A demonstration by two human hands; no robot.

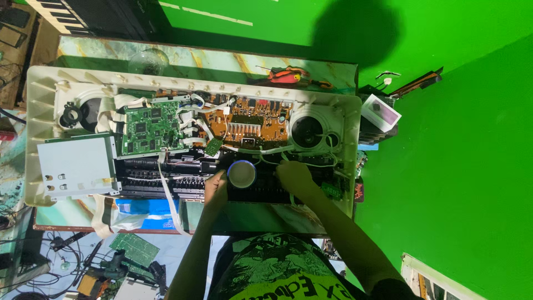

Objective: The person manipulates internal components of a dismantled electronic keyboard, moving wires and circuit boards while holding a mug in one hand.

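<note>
Both hands work inside the opened keyboard casing: left hand presses, fingers curled, on the black key assembly beside a round white cup; right hand pinches white wires near the speaker. Freeing cables looks like the step; next calls for gentle pulling.

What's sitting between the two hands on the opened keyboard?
In the head view, a round white cup with a blue rim sits between the left hand and the right hand, resting on the black key assembly.
</note>
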